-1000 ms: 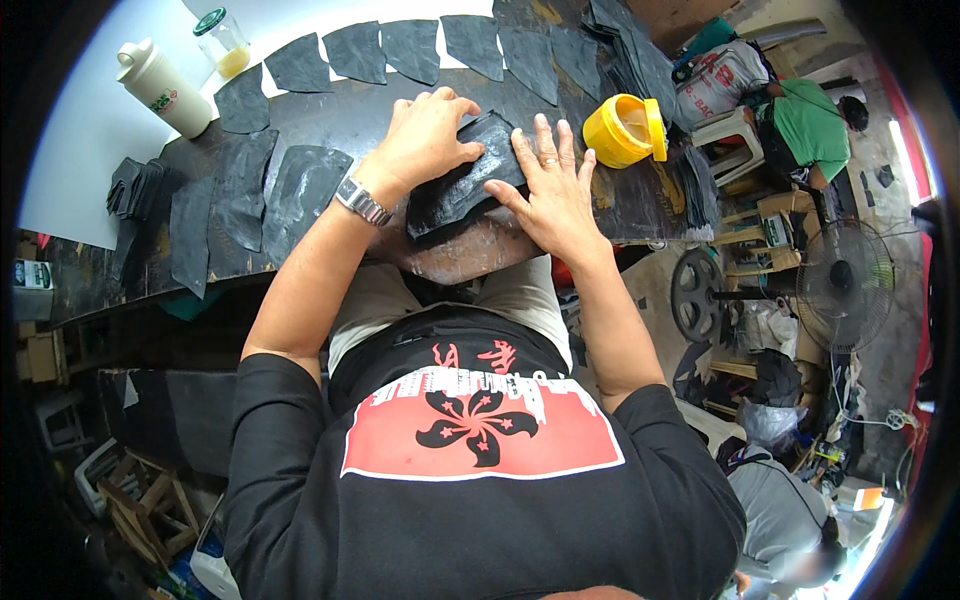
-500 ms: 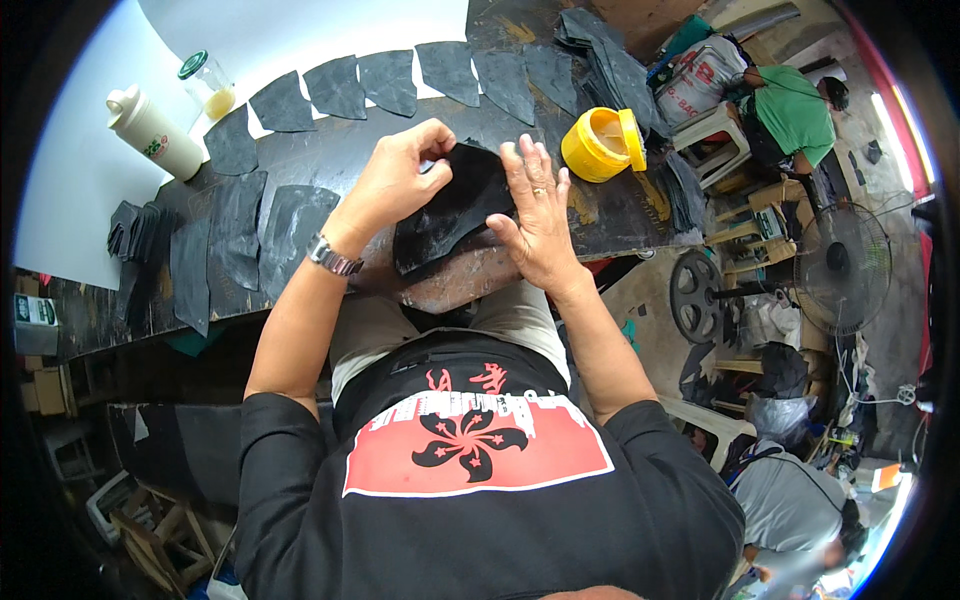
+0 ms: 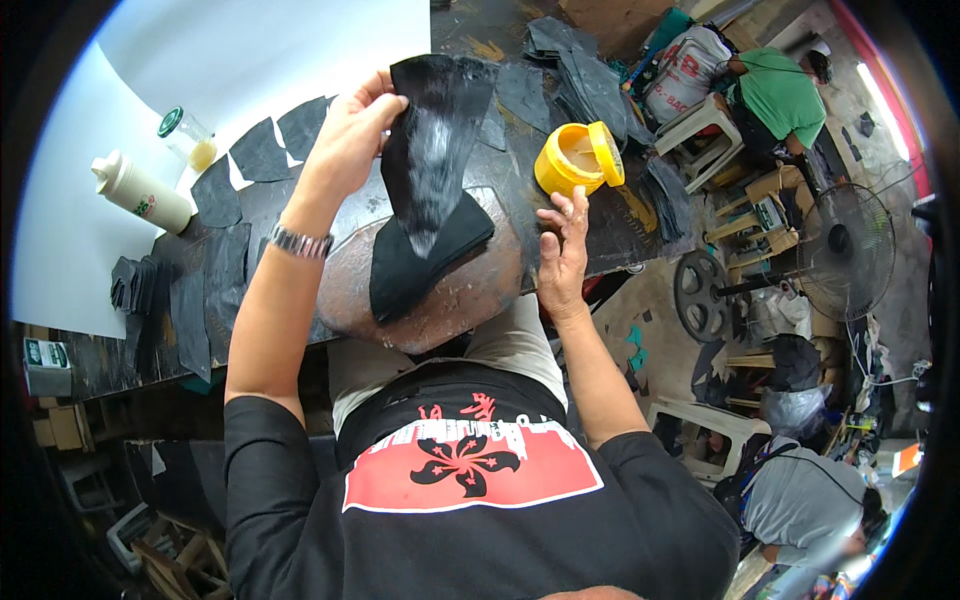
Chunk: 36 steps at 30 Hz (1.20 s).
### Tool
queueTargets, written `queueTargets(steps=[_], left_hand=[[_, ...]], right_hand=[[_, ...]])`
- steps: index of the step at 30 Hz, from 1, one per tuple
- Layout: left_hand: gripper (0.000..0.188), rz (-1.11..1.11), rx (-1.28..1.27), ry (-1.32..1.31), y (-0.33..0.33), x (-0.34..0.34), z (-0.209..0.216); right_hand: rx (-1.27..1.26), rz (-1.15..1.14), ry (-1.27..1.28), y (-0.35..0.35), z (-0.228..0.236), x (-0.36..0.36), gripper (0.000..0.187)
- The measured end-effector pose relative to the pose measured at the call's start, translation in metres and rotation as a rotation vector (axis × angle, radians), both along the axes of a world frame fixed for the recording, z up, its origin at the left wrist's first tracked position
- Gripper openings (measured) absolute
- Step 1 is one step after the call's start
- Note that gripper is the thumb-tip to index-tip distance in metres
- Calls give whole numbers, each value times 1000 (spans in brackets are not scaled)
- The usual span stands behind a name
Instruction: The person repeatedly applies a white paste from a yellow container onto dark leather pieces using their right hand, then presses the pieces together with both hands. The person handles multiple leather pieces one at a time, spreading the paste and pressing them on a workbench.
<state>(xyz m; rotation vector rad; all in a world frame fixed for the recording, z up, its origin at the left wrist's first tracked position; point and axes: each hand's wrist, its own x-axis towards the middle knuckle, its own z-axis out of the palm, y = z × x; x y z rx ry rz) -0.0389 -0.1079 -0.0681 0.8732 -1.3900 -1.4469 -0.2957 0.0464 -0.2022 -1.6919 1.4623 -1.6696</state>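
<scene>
My left hand (image 3: 348, 145) pinches the left edge of a black leather-like piece (image 3: 435, 125) and holds it up over the table. A wet-looking whitish smear shines down its middle. Its lower tip hangs over a second black piece (image 3: 415, 272), which lies on a worn reddish-brown board (image 3: 470, 300) at the table's near edge. My right hand (image 3: 565, 260) has its fingers apart and holds nothing. Just beyond its fingertips stands an open yellow tub (image 3: 558, 168) of pale paste, its lid tilted against the right side.
Dark cut pieces (image 3: 258, 152) lie in a row on the table, with stacks (image 3: 140, 285) at left and more at the far right. A cream bottle (image 3: 145, 195) and a glass jar (image 3: 187, 138) stand left. Rightward are a fan (image 3: 840, 240) and two people.
My left hand has lifted the upper black piece off the board, uncovering the second piece. My right hand has come off the piece and moved right, below the yellow tub.
</scene>
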Motion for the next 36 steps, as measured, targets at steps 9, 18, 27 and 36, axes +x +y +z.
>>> queueTargets(steps=[9,18,27,36], left_hand=[[38,222,-177,-331,-123,-99,-71],[43,244,140,-288,-208,-193,-126],[41,374,-209,-639,-200,-220,-122],[38,433,-590,-936,-185,-214,-106]], right_hand=[[-17,-77,129,2,-4,7,72],[27,-78,214,3,3,5,73],[44,-63,291,3,9,4,70],[24,-72,336,2,6,4,69]])
